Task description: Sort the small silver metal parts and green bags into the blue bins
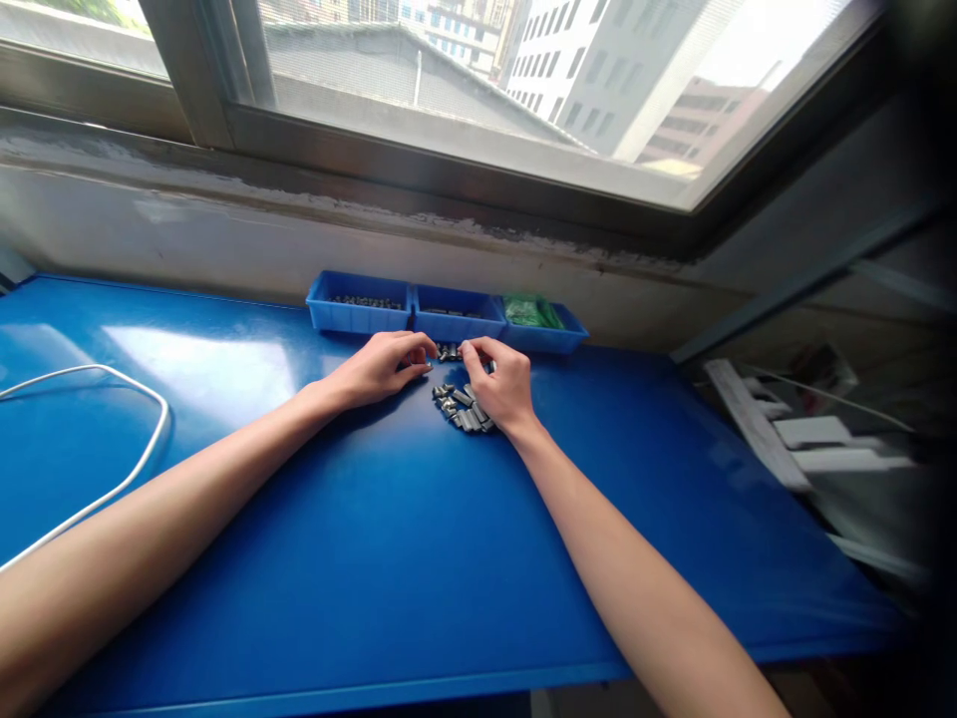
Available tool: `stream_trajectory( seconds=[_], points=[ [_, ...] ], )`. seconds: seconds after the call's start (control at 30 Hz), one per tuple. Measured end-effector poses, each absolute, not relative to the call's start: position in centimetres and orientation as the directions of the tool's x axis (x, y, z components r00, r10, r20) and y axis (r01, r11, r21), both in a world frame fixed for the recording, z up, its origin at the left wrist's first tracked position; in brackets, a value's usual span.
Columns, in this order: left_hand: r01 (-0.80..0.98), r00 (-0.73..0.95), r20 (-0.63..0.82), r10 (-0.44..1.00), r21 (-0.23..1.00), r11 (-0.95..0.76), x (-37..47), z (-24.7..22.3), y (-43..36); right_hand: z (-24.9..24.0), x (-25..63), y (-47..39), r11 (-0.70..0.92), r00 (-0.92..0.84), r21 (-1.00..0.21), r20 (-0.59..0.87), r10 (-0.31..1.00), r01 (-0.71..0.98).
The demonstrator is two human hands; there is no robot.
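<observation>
Small metal parts (469, 419) lie in a curved cluster on the blue tabletop (389, 578), just beside the right hand (506, 387). The left hand (378, 367) is curled opposite; whether either hand grips a part cannot be determined. Three blue bins (458, 327) stand beyond, near the wall (224, 239).

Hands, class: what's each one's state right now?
Left hand: partly open, thumb apart from fingers; any hold can't be told.
Right hand: fingers bent beside the parts; grip can't be told.
</observation>
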State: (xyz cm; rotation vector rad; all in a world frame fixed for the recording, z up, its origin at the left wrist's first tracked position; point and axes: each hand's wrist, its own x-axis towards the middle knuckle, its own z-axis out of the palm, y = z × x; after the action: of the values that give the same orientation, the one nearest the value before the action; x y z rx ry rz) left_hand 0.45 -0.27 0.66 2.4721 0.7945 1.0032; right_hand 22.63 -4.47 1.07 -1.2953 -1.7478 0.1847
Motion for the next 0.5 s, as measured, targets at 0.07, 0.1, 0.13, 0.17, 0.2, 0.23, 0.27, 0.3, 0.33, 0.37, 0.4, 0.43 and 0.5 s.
stream_trajectory(
  seconds=[0.07,0.1,0.13,0.17,0.2,0.23,0.27,0.3,0.33,0.37,0.4,0.43,0.5],
  points=[
    [0.391,0.46,0.587,0.666,0.54,-0.745,0.2,1.3,0.0,1.1,22.7,-4.5,0.437,-0.026,-0.594,0.573,0.819,0.675],
    [0.415,0.366,0.628,0.687,0.55,-0.724,0.0,1.8,0.1,1.0,22.7,-4.5,0.44,-0.03,-0.593,0.573,0.819,0.675],
    [0.445,0.273,0.663,0.697,0.555,-0.702,-0.2,2.2,0.3,1.0,22.7,-4.4,0.441,-0.033,-0.59,0.574,0.818,0.676],
    [0.471,0.186,0.688,0.702,0.564,-0.678,-0.6,2.6,0.5,1.0,22.7,-4.4,0.441,-0.034,-0.588,0.575,0.817,0.678],
    [0.493,0.117,0.694,0.71,0.58,-0.649,-1.0,3.0,0.7,1.0,22.7,-4.4,0.441,-0.033,-0.587,0.575,0.817,0.68],
    [0.503,0.063,0.695,0.716,0.598,-0.624,-1.4,3.3,0.9,1.0,22.7,-4.4,0.439,-0.033,-0.587,0.574,0.818,0.68],
    [0.504,0.021,0.688,0.726,0.62,-0.602,-1.8,3.4,1.1,1.0,22.7,-4.4,0.438,-0.031,-0.589,0.573,0.819,0.679],
    [0.499,-0.018,0.675,0.738,0.645,-0.578,-2.2,3.4,1.3,1.0,22.7,-4.4,0.436,-0.03,-0.592,0.57,0.821,0.679],
    [0.485,-0.046,0.653,0.756,0.676,-0.554,-2.5,3.3,1.4,1.1,22.7,-4.4,0.432,-0.028,-0.594,0.567,0.823,0.678],
    [0.455,-0.066,0.62,0.782,0.716,-0.53,-2.8,3.2,1.6,1.1,22.7,-4.5,0.428,-0.026,-0.597,0.563,0.826,0.679],
    [0.417,-0.069,0.59,0.805,0.75,-0.514,-2.9,3.0,1.6,1.2,22.7,-4.5,0.422,-0.023,-0.6,0.558,0.83,0.679],
    [0.391,-0.064,0.568,0.821,0.771,-0.503,-2.9,2.9,1.6,1.2,22.7,-4.5,0.415,-0.019,-0.604,0.552,0.834,0.68],
    [0.385,-0.032,0.57,0.821,0.765,-0.516,-2.6,2.6,1.3,1.2,22.8,-4.6,0.398,-0.008,-0.614,0.538,0.843,0.681]
  ],
)
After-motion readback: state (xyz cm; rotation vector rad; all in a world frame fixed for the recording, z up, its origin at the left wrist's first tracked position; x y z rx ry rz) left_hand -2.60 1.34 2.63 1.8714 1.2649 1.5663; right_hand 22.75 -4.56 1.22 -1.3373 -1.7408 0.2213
